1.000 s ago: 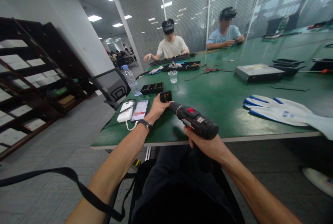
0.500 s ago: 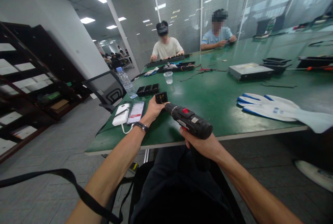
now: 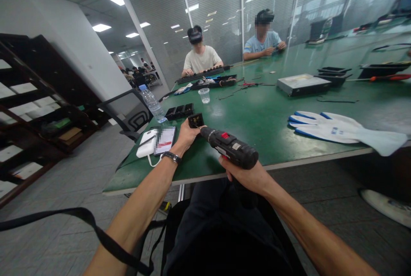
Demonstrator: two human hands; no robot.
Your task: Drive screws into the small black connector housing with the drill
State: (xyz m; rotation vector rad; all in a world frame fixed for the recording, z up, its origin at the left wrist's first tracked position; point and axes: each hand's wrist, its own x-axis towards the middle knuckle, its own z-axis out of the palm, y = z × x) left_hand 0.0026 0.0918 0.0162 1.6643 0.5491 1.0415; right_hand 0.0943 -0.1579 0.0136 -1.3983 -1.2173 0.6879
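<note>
My right hand [image 3: 242, 175] is wrapped round the handle of a black cordless drill [image 3: 234, 147] with a red switch on top. The drill points left and away from me, its chuck beside my left fingers. In my left hand [image 3: 187, 135] is a small black box-shaped part [image 3: 196, 120], with some brass-coloured bits inside, held at the table edge side. The drill's tip meets or comes close to this part; exact contact is too small to tell. Just beyond it lies a black tray with compartments [image 3: 180, 111].
On the green table [image 3: 244, 117], a phone [image 3: 165, 140], white power bank [image 3: 147, 143], water bottle [image 3: 153, 105] and plastic cup [image 3: 204, 95] stand near my left hand. A white-blue glove [image 3: 334, 129] and metal drive box [image 3: 302, 85] lie right. Two people sit across.
The whole view has shifted slightly, moving the scene a little left in the picture. Both hands keep their hold on the drill and the black part, with little other visible change.
</note>
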